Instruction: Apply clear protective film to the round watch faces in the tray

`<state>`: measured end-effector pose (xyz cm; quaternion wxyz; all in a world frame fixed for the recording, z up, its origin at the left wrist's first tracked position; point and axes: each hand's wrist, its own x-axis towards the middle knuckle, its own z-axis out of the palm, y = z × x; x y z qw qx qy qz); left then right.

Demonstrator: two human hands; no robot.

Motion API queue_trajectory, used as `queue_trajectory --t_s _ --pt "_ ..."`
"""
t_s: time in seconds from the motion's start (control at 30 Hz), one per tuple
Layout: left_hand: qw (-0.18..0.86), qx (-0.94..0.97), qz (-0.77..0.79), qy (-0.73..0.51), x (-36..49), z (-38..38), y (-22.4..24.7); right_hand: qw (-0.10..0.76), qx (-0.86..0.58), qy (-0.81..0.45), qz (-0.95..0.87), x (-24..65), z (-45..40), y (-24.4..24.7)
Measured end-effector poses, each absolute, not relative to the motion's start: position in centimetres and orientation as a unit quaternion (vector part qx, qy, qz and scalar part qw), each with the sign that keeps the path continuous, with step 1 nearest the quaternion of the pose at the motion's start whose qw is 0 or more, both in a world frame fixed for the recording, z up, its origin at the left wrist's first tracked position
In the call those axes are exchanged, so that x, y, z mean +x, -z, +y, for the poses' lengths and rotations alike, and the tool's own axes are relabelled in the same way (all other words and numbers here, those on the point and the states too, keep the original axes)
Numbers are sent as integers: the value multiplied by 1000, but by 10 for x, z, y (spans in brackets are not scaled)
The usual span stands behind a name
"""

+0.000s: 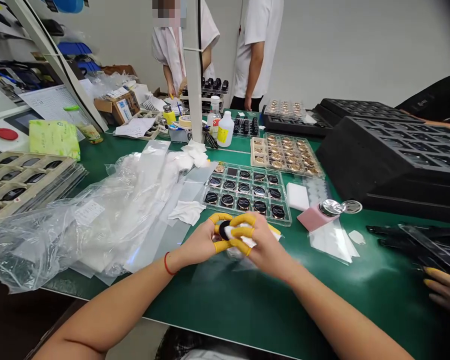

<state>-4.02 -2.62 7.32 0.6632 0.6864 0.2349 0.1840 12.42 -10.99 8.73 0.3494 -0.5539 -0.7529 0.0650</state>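
Yellow finger covers are on both my hands, which meet above the green table. My left hand [202,242] grips a round black disc [224,230] by its edge. Against the disc's face, my right hand [257,240] presses a white cloth [247,239], pinched between its fingers. Just beyond my hands lies a clear tray [288,216] with several round black discs in its compartments; one compartment at its back left shows a gold-coloured piece. A crumpled white wipe [187,212] rests left of the tray.
Plastic bags [108,205] cover the left. A pink bottle with a metal top [318,216], a white sponge block [297,196] and black foam trays [382,165] stand right. Behind is a tray of gold parts [253,150]. Another person's hand [446,285] is at the right edge; two people stand beyond.
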Motion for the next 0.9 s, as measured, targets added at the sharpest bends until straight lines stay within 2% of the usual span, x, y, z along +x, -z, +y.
queue_trajectory --t_s 0.13,0.23,0.5,0.77,0.9 --pt "629 727 204 -186 -41 -27 -69 370 -535 20 -759 101 -103 -74" --pt "662 695 212 -187 -40 -29 -68 407 -550 62 -726 108 -96 -66" --pt "656 690 231 -199 -39 -27 -62 388 -554 44 -735 105 -107 -64" --pt "648 679 255 -233 -36 -26 -59 419 -599 53 -680 117 -98 -60" --pt "624 700 264 -224 -39 -24 -57 409 -558 53 -720 109 -107 -57"
